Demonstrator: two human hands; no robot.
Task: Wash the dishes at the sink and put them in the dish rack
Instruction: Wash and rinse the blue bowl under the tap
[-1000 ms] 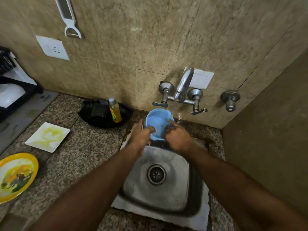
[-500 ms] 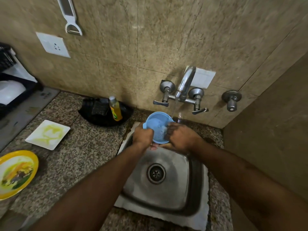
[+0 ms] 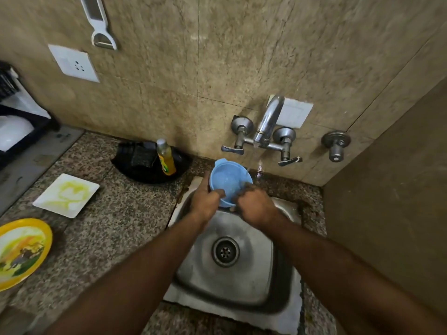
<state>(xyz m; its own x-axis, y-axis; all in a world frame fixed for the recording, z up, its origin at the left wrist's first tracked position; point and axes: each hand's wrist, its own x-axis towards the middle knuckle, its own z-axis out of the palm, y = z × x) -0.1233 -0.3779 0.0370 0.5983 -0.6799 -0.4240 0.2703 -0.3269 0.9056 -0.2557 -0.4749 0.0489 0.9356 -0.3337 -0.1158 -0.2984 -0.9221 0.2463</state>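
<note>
Two bare forearms, no sleeves, watch or rings.

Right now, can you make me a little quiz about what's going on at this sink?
1. True or false: both hands hold the small light-blue plastic bowl over the steel sink.
2. Which dirty dish lies nearer the sink: A, the square white plate, or B, the round yellow plate?
3. What stands in the black tray by the wall?

Key: 1 true: left hand and right hand both grip it. 2 A. 3 A yellow soap bottle.
</note>
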